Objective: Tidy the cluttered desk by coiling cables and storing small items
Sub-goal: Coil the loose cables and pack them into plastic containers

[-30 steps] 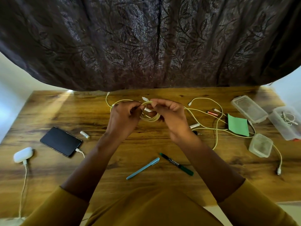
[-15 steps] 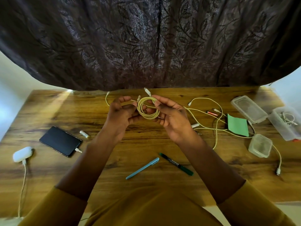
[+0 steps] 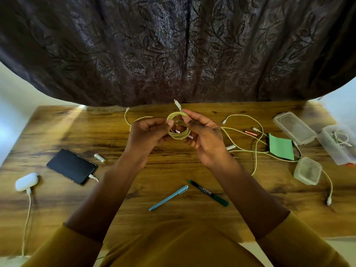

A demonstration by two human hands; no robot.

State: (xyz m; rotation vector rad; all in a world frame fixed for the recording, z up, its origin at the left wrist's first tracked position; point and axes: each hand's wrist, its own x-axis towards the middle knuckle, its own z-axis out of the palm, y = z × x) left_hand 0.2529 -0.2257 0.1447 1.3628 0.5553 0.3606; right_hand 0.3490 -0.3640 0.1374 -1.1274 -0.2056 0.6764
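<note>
The wooden desk with dark grain [image 3: 57, 132] carries the clutter, and above its far middle both hands hold the pale yellow cable wound in a small round coil [image 3: 178, 134]. The right hand [image 3: 206, 139] pinches the upper right side of the coil between thumb and fingers, and a white plug end [image 3: 177, 105] stands up free above them. The left hand [image 3: 148, 133] has its fingers curled at the left side of the coil; they seem to grip it, but the exact contact is hidden.

The main risk, in my judgement, is that the coil springs open – the free plug end is not tucked in, so if the pinch loosens, the loops can slide apart.

The loose pale yellow cables [image 3: 256, 151] lie spread to the right, near the green paper note [image 3: 281, 147] and the small clear plastic box [image 3: 307, 170]. If one of them is joined with the coil, pulling may drag the box or the note.

The clear open container with cables inside [image 3: 335, 145] stands at the right edge of the desk – a careless reach toward it could push it off.
</note>
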